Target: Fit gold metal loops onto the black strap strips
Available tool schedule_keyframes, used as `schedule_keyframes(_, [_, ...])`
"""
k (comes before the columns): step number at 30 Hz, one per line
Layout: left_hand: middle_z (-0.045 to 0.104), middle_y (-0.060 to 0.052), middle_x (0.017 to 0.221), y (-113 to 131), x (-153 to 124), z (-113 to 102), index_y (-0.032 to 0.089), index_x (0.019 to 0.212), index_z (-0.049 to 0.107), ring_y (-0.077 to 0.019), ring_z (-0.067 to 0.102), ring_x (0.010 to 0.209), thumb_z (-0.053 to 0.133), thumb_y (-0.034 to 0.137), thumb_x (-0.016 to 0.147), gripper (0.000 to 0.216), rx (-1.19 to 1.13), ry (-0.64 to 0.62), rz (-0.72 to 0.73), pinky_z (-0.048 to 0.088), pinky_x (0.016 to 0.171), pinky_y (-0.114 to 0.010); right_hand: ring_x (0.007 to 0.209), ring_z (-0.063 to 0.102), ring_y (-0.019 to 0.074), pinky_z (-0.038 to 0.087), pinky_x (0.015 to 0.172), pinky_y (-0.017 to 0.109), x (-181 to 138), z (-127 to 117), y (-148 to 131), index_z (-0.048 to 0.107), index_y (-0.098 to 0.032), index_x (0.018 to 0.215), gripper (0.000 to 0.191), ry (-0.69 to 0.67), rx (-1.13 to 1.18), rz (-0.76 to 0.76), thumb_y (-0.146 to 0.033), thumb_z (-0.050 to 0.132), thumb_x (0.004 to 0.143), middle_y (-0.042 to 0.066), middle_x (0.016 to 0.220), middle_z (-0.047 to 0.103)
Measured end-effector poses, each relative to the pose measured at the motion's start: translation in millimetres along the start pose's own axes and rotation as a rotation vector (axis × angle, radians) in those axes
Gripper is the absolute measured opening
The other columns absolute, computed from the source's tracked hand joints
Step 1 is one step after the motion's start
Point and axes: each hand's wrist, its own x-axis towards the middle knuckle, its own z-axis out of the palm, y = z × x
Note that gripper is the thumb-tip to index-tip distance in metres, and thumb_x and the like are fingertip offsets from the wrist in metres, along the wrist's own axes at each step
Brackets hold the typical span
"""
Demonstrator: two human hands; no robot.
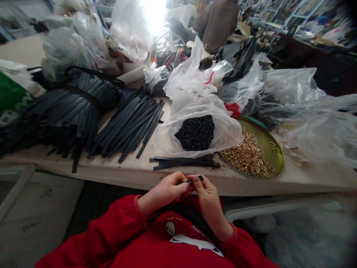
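Note:
Close to my body, just off the table's front edge, my left hand (170, 189) and my right hand (208, 195) meet. Both are closed on a dark strap (198, 178) with a small gold buckle (186, 180) on it; most of the strap is hidden by my fingers. Beyond them a few black straps (181, 162) lie along the table edge. A clear plastic bag (164, 137) gapes around a heap of small black loops (195, 132). To its right, many gold buckles (248, 154) are heaped on a round yellowish-green tray (275, 149).
A loose pile of black straps (128, 123) and a large tied bundle (61, 111) cover the left of the table (117, 175). Crumpled plastic bags (290, 85) crowd the back and right. A person (220, 22) is across the table. White-rimmed bins (19, 167) stand below.

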Motion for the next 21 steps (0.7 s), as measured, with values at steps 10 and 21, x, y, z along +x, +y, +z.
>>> schedule_keyframes(10, [0.055, 0.003, 0.058, -3, 1, 8, 0.017, 0.070, 0.044, -0.0057, 0.041, 0.040, 0.047, 0.033, 0.076, 0.017, 0.047, 0.097, 0.007, 0.029, 0.038, -0.017, 0.051, 0.051, 0.0105, 0.040, 0.050, 0.022, 0, -2, 8, 0.060, -0.017, 0.073, 0.027, 0.050, -0.095, -0.099, -0.043, 0.055, 0.078, -0.002, 0.056, 0.055])
schedule_keyframes(21, [0.059, 0.003, 0.060, 11, -14, -3, 0.018, 0.072, 0.051, -0.0104, 0.051, 0.048, 0.047, 0.033, 0.079, 0.018, 0.453, 0.092, 0.131, 0.033, 0.043, -0.019, 0.055, 0.049, 0.0104, 0.039, 0.053, 0.022, 6, -13, 0, 0.051, -0.019, 0.071, 0.021, -0.199, -0.082, 0.038, -0.036, 0.064, 0.071, -0.004, 0.061, 0.053])
